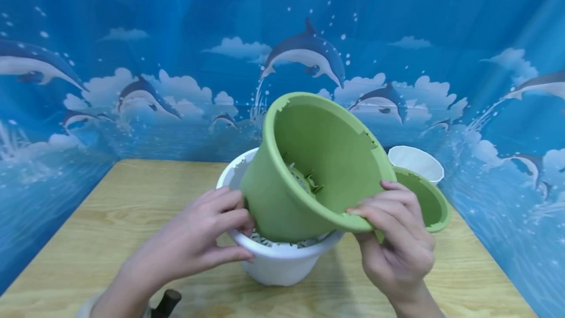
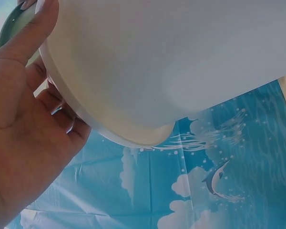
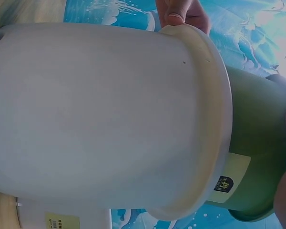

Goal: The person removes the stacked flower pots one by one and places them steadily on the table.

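A large green flowerpot (image 1: pixel 326 146) is tilted with its mouth toward the upper right, its lower end inside a white flowerpot (image 1: pixel 282 264). My right hand (image 1: pixel 397 234) holds the green pot's rim at its lower right. On the left, my left hand (image 1: pixel 203 232) grips the white pot's rim, thumb along the outside and fingers over the edge. The left wrist view shows that hand (image 2: pixel 28 109) at the rim, with the white pot (image 2: pixel 157 57) filling much of the picture. In the right wrist view, a label (image 3: pixel 231 179) shows on the green pot (image 3: pixel 257 138).
A second green pot (image 1: pixel 425 200) stands to the right, partly behind my right hand. Behind it is a smaller white pot (image 1: pixel 415 161). A dark handle-like object (image 1: pixel 166 303) lies near my left wrist on the wooden table (image 1: pixel 110 220). Dolphin-printed curtains (image 1: pixel 198 38) surround the table.
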